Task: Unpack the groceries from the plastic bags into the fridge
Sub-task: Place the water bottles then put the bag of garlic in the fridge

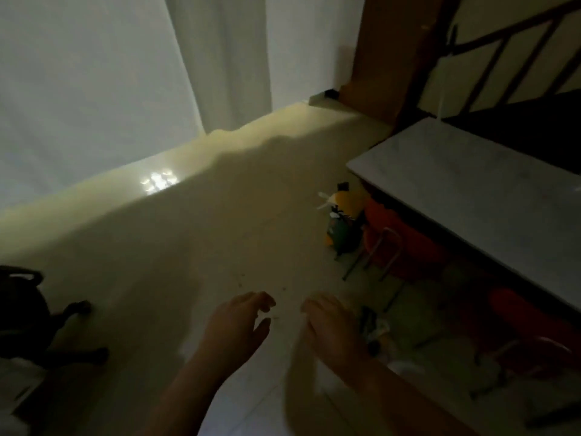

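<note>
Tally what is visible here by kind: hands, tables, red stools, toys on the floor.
Hands: 2, the left hand and the right hand, both empty
Tables: 1, the grey table
Red stools: 2, one near the toys, one closer
Toys: 2, yellow toy and green toy; blurry
Total: 7

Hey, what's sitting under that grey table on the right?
Under the grey table are red chairs with metal legs, and beside them a yellow and green toy on the floor. Farther back is dark and hidden by the tabletop.
</note>
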